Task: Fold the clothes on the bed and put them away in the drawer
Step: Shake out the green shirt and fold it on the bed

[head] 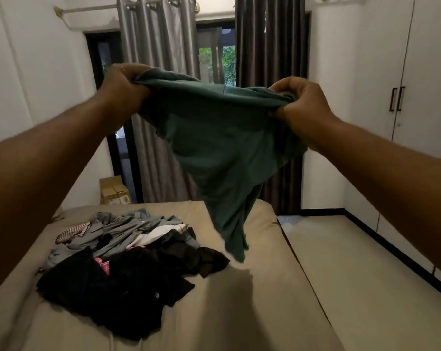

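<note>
Green garment (227, 138) is held up in the air over the far half of the bed (265, 312), hanging from both hands. Its lower end dangles to a point just above the mattress; contact cannot be told. Left hand (123, 89) grips one end of the bunched top edge, fingers (133, 74) curled tight round the cloth. Right hand (302, 107) grips the other end, fingers (287, 88) curled, thumb pinching a wad of fabric. Cloth between the hands is slack and rumpled, so which edge is held (hem, waist or shoulders) cannot be told. Pile of clothes (128, 262), black, grey, white and some pink, lies unfolded on the bed's left side. Cardboard box (114, 191) sits on the floor past the bed's far left corner; wardrobe (416, 97) stands well off the bed's right side. No drawer in view. Step in hand, by my read: opening out this piece before folding, with the task barely begun. To do it well, walk each hand out to a true corner or seam, pull the top edge taut and level, and shake so the body hangs flat. Then lay it on the bed's right side, away from the pile, and smooth it before the first fold. Risk: folded while bunched, it makes a lumpy bundle.
</note>
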The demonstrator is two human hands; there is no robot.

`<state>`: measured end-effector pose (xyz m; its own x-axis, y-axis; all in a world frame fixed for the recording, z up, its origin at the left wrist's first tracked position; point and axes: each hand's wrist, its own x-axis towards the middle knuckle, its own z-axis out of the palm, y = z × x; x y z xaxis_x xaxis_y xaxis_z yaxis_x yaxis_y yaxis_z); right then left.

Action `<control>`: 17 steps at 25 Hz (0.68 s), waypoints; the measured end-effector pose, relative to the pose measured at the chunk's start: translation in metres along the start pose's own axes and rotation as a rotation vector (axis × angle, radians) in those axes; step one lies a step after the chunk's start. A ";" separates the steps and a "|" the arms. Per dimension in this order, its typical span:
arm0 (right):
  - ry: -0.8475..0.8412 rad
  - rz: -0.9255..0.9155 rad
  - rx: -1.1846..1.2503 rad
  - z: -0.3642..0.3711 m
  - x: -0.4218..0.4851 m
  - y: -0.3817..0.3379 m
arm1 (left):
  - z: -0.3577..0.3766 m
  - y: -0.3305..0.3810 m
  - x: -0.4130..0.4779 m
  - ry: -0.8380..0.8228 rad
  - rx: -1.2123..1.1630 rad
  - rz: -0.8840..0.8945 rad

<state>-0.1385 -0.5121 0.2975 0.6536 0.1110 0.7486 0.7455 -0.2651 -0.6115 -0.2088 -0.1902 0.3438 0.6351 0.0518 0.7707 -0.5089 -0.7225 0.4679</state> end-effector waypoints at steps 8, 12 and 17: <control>-0.626 0.082 -0.391 0.038 -0.314 0.121 | 0.046 -0.106 -0.343 -0.667 0.132 -0.072; -1.015 0.166 -0.562 0.060 -0.485 0.168 | 0.077 -0.148 -0.506 -1.074 0.224 -0.047; -1.062 0.057 -0.694 0.059 -0.512 0.152 | 0.083 -0.136 -0.521 -1.165 0.526 0.084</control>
<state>-0.3521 -0.5528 -0.1936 0.7049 0.7080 -0.0437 0.6982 -0.7034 -0.1337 -0.4223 -0.1759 -0.1566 0.8792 -0.4460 -0.1675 -0.4517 -0.8922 0.0045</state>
